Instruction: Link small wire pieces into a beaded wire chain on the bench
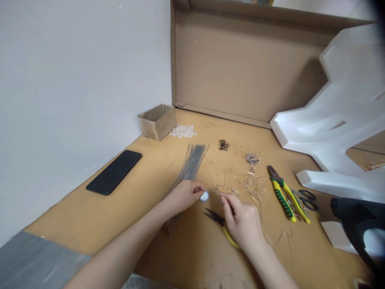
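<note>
My left hand (184, 196) rests on the lower end of a bundle of thin grey metal wires (192, 162), fingers curled, pinching a small white round piece (204, 196). My right hand (242, 220) is closed around small yellow-handled pliers (215, 216) whose dark tips point left. Its fingertips touch a bent wire piece (226, 189) on the wooden table (144, 208).
Larger yellow-green pliers (284, 193) and black scissors (307, 199) lie to the right. Black rings (223, 145), clear beads (183, 131), wire pieces (253, 158), a small cardboard box (157, 121), a black phone (114, 172), white foam (331, 120) and a big cardboard sheet (240, 64) surround them.
</note>
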`<action>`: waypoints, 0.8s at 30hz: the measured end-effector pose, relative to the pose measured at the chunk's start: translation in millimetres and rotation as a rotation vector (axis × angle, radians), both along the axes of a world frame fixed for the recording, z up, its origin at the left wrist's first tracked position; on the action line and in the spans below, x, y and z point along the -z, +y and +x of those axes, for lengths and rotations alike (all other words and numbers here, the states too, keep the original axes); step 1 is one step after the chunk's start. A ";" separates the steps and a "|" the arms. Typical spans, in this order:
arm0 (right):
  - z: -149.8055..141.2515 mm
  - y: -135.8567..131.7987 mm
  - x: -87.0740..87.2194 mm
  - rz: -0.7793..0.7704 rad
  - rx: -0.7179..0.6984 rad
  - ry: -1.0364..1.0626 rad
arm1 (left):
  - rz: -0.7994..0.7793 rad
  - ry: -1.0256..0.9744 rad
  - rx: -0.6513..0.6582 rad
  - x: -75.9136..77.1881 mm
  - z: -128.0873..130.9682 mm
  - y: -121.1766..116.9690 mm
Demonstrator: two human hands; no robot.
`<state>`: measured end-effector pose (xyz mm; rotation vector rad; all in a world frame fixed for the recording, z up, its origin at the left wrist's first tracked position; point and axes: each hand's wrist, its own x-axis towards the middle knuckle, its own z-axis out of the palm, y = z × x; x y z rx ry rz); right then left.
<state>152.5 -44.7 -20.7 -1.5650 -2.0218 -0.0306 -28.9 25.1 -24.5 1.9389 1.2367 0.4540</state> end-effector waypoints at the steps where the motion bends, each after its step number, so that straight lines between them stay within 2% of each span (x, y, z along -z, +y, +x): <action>1: -0.1 0.2 0.2 -0.001 0.000 -0.001 | -0.002 -0.004 0.006 0.3 -0.1 0.2; 7: -0.9 0.2 -1.4 -0.005 -0.001 -0.016 | -0.011 -0.009 -0.024 3.4 1.7 -0.4; 11: -1.0 -0.3 -1.8 -0.003 -0.006 -0.019 | -0.090 -0.192 -0.059 2.6 3.0 0.0; 13: -1.2 -0.3 -1.6 0.005 -0.010 -0.025 | -0.242 -0.412 -0.096 2.1 4.4 0.0; 17: -1.6 -1.2 -2.5 0.059 -0.027 -0.024 | -0.801 -1.021 -0.141 3.6 10.2 -2.7; 19: -2.1 -2.1 -3.8 0.087 -0.036 -0.022 | -1.006 -1.232 -0.174 4.7 13.9 -5.6; 21: -2.9 -2.8 -5.3 0.100 -0.043 -0.034 | -1.096 -1.343 -0.192 4.8 16.9 -8.8; 24: -4.7 -3.4 -6.8 0.110 -0.056 -0.066 | -1.167 -1.436 -0.075 3.2 18.9 -13.4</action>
